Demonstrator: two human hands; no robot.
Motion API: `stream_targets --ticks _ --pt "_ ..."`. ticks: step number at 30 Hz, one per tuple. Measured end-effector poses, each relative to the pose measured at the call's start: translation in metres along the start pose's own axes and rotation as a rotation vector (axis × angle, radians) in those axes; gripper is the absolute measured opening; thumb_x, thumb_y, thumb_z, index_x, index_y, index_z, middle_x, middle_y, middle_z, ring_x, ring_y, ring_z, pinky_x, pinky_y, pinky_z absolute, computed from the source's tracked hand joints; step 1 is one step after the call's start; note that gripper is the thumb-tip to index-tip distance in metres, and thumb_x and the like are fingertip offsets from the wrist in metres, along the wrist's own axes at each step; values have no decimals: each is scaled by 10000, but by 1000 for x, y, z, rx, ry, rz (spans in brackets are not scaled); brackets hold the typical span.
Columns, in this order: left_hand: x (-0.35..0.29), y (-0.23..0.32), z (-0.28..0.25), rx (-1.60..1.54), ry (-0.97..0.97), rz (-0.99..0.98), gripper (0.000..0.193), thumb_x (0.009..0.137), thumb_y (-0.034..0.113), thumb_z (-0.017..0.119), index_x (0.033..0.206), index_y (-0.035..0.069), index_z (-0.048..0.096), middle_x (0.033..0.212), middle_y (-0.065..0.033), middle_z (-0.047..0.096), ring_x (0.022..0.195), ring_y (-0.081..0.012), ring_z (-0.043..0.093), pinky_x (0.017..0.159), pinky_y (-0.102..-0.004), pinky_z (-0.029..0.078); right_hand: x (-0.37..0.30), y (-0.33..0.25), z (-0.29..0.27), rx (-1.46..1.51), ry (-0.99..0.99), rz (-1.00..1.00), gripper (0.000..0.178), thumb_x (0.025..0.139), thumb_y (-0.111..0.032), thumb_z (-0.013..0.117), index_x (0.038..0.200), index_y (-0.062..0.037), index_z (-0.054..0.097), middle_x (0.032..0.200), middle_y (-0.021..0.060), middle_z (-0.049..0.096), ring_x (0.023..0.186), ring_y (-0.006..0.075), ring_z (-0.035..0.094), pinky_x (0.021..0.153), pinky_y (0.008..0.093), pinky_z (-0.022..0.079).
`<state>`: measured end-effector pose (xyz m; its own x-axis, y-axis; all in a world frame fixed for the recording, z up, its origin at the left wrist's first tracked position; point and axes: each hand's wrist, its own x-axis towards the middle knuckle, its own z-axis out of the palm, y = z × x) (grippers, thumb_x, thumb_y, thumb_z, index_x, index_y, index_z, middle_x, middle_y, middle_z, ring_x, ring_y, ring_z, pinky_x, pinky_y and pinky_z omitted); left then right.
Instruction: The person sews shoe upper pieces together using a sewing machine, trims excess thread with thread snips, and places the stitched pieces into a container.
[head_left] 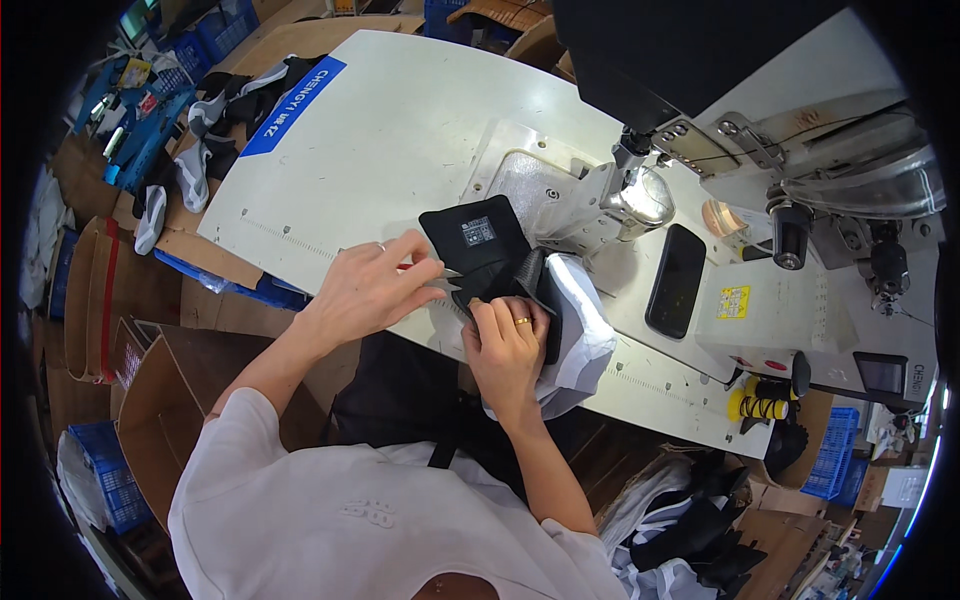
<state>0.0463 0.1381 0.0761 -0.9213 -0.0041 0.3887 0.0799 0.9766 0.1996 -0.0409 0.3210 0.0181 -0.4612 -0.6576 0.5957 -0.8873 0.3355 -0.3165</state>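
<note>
Shoe upper (572, 305), black with white and grey parts, in hand at the near edge of a white machine table (400, 110). Right hand (508, 345) closed on it, fingers curled over the black edge, thumb to the left; gold-coloured band on one finger. Black flap with a small pale printed label spreads beyond this grip, up and to the left, lying over the table. White and grey side bulges out just right of the knuckles and hangs past the table edge.

Left hand (378, 285) just left of the grip, fingers and thumb pinched together on a slim tool (452, 273); reddish bit among the fingers, metal tip pointing at the black fabric. Exact kind of tool too small to tell; cannot tell whether tip touches cloth.

Beyond the right hand, slightly right: machine post (640, 200) with a shiny rounded metal end. Farther right of the grip, black phone (677, 280) flat on the table, then a pale box-shaped housing (765, 315) with a yellow sticker. Below right of the grip, past the table, heap of black, grey and white pieces (680, 530). Well left and below, open cardboard box (175, 420).
</note>
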Motion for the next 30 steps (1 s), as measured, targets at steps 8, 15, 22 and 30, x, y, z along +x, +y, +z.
stream_targets --ticks 8,15,22,30 --pt "12 0 4 40 29 118 272 844 314 694 842 98 528 887 -12 510 617 -158 585 514 -290 454 -5 2 2 -29 25 8 189 757 -63 685 926 -68 602 849 47 553 912 207 598 878 386 435" --pt "54 -7 7 -14 28 -17 269 862 308 680 893 77 546 920 -44 542 654 -211 632 536 -319 483 -1 1 1 37 40 14 263 696 -24 703 942 -59 617 821 62 545 888 245 582 891 423 421" --pt "91 -3 53 -24 -44 57 264 873 310 659 926 57 603 1011 -84 583 716 -310 648 605 -396 518 -12 6 9 31 47 25 259 695 -32 698 939 -58 617 823 63 541 894 246 581 901 422 421" --pt "77 -58 52 -436 382 -177 75 899 41 627 967 11 616 891 -129 621 802 -260 684 683 -333 558 -6 -1 -24 -42 84 -11 163 744 -104 645 881 -77 561 854 62 530 936 235 577 937 393 423"
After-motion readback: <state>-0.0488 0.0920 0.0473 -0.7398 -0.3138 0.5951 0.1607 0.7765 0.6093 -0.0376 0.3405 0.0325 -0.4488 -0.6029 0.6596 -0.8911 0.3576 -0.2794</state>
